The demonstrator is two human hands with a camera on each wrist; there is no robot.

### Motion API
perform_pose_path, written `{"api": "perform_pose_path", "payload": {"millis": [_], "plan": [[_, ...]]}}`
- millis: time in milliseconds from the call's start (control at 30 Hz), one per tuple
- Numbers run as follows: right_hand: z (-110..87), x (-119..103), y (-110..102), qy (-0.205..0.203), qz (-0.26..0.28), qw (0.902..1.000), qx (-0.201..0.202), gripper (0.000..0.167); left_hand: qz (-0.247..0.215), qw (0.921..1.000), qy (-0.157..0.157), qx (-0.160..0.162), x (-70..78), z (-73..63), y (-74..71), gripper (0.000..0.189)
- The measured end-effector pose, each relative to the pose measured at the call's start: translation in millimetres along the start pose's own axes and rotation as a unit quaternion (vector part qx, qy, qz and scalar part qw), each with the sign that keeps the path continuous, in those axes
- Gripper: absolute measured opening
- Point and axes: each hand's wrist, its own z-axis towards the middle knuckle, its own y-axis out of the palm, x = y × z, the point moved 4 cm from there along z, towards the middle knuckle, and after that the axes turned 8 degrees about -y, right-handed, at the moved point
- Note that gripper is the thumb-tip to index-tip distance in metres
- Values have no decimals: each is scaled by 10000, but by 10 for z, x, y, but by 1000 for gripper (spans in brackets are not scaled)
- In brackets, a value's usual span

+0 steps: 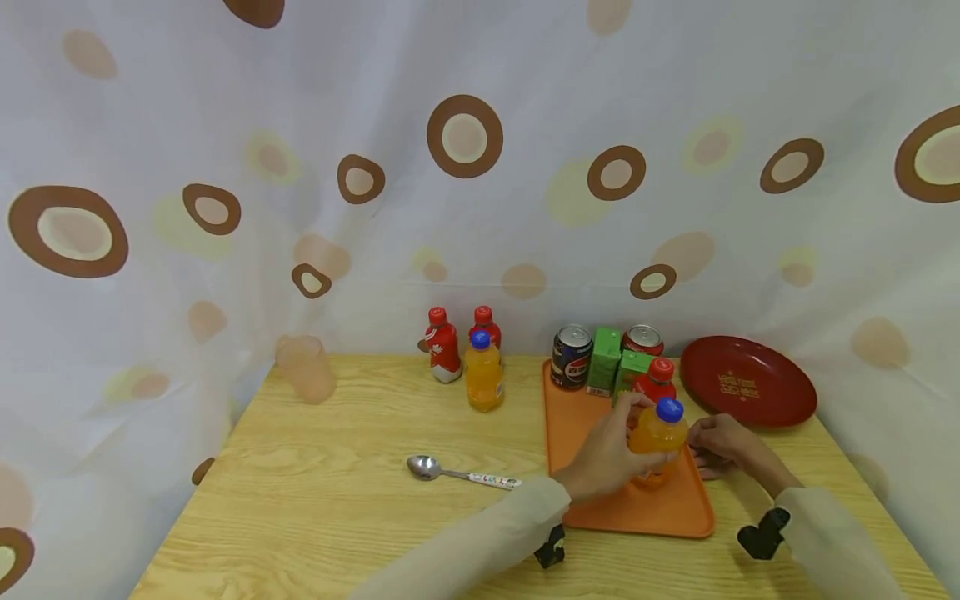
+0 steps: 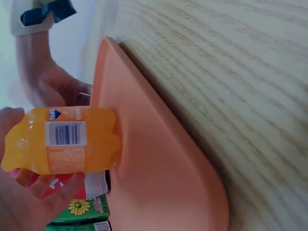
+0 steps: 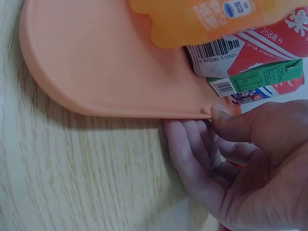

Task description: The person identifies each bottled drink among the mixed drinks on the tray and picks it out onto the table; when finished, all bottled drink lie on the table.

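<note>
My left hand (image 1: 604,457) grips an orange soda bottle (image 1: 658,433) with a blue cap, thumb and fingers round its sides. The bottle stands upright over the front part of an orange tray (image 1: 637,521); in the left wrist view its base is right at the tray floor. At the tray's right side, my right hand (image 3: 260,159) pinches the rim between thumb and fingers. Behind the held bottle on the tray are a red-capped bottle (image 1: 657,379), two green drink cartons (image 1: 603,358), a dark can (image 1: 572,358) and a red can (image 1: 643,338).
A second orange soda bottle (image 1: 483,379) and two red bottles (image 1: 444,350) stand at the back of the wooden table. A spoon (image 1: 426,468) lies left of the tray, a pinkish cup (image 1: 306,371) stands at the far left corner, and a dark red plate (image 1: 772,383) is at the back right.
</note>
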Motion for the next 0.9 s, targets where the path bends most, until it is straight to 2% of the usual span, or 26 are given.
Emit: {"api": "perform_pose_path", "payload": {"millis": [133, 300, 400, 567, 700, 900], "plan": [[-5, -11, 7, -13, -47, 10000, 4, 21, 113, 9999, 78, -4, 16, -62, -49, 63], [-18, -15, 6, 38, 13, 10000, 53, 23, -67, 9999, -113, 24, 47, -148, -88, 61], [-22, -10, 18, 130, 208, 9997, 74, 26, -548, 9976, -417, -50, 48, -206, -108, 58], [-10, -13, 49, 102, 307, 9995, 62, 27, -1293, 9881, -839, 3, 10, -299, -186, 61], [-11, -13, 50, 45, 139, 9999, 80, 27, -1318, 9883, -767, 98, -9, -337, -270, 63], [-26, 5, 42, 44, 274, 9996, 65, 25, -1196, 9903, -682, 212, 25, -375, -448, 67]]}}
